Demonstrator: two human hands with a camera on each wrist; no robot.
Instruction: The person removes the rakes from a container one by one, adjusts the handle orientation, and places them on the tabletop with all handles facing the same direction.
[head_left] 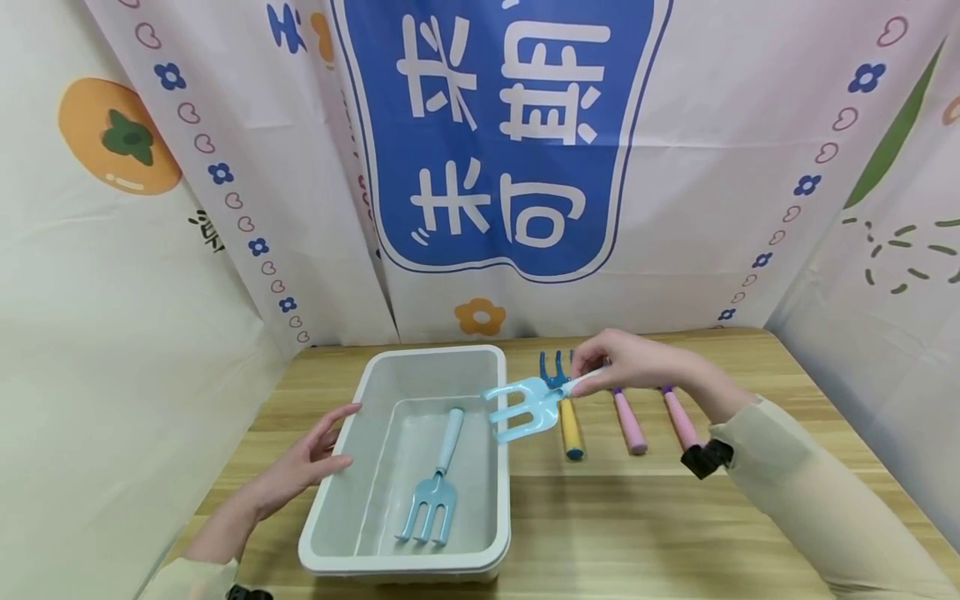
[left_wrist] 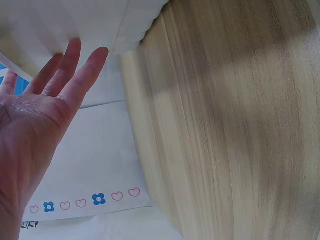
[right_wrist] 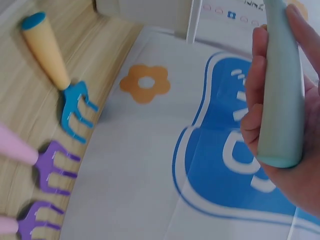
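My right hand (head_left: 626, 364) grips the pale handle of a light blue garden hand fork (head_left: 528, 408), its tines over the right rim of the grey-white plastic bin (head_left: 342, 500). In the right wrist view, fingers wrap round the pale green-blue handle (right_wrist: 282, 95); the tines are out of sight there. A second light blue hand fork (head_left: 435, 497) lies inside the bin, tines toward the near end. My left hand (head_left: 303, 462) is at the bin's left side, and in the left wrist view its straight, spread fingers (left_wrist: 75, 80) reach the outer wall.
Right of the bin lies a yellow-handled fork (head_left: 572, 429) with blue tines. Two pink-handled forks (head_left: 630, 423) with purple tines lie further right. All rest on the wood-grain table (head_left: 600, 525), against a printed white cloth (head_left: 675, 250) at the back.
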